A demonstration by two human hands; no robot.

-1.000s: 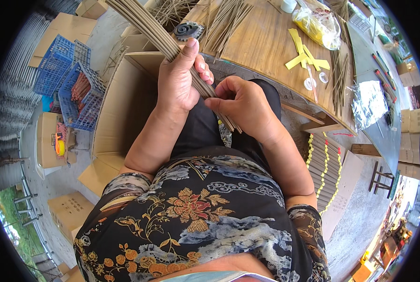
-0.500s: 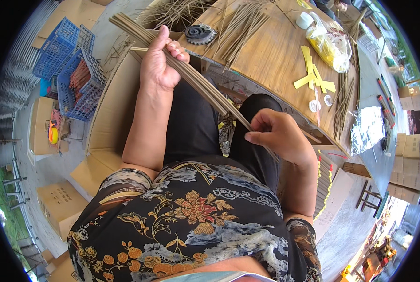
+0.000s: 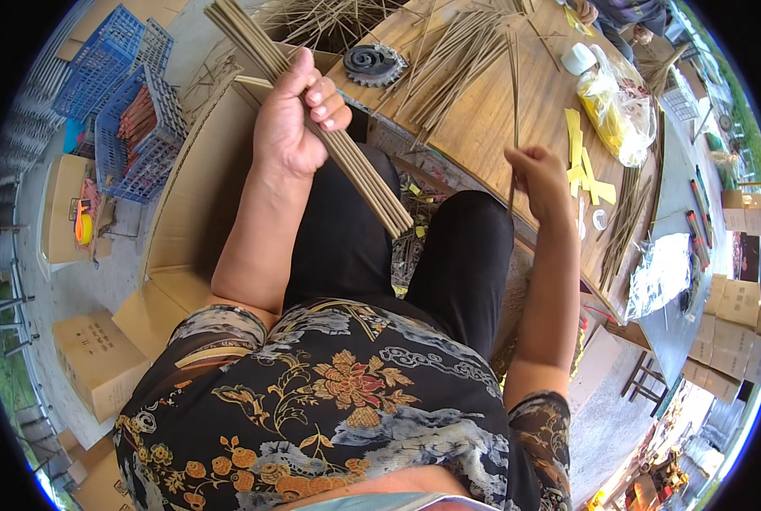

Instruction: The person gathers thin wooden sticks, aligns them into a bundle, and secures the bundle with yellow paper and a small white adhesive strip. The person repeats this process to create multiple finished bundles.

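My left hand (image 3: 299,119) is closed round a bundle of thin brown incense sticks (image 3: 359,179). The bundle slants from the upper left down over my lap, its lower ends fairly even. To the right, at the near edge of the wooden table (image 3: 482,175), my right hand (image 3: 540,183) pinches a thin incense stick or two (image 3: 515,89), apart from the bundle. Their upper part reaches over the table, and a short end shows below my fingers. More loose incense sticks (image 3: 457,72) lie spread across the tabletop beyond.
On the table are a dark spiral disc (image 3: 373,65), yellow paper strips (image 3: 578,153) and a clear bag with yellow contents (image 3: 614,106). An open cardboard box (image 3: 189,196) stands at my left, near blue crates (image 3: 142,140). Another person's hand (image 3: 583,10) shows at the far right.
My right hand has moved up and to the right, from the bundle's lower end to the table edge, drawing out a thin stick or two. My left hand still grips the bundle.
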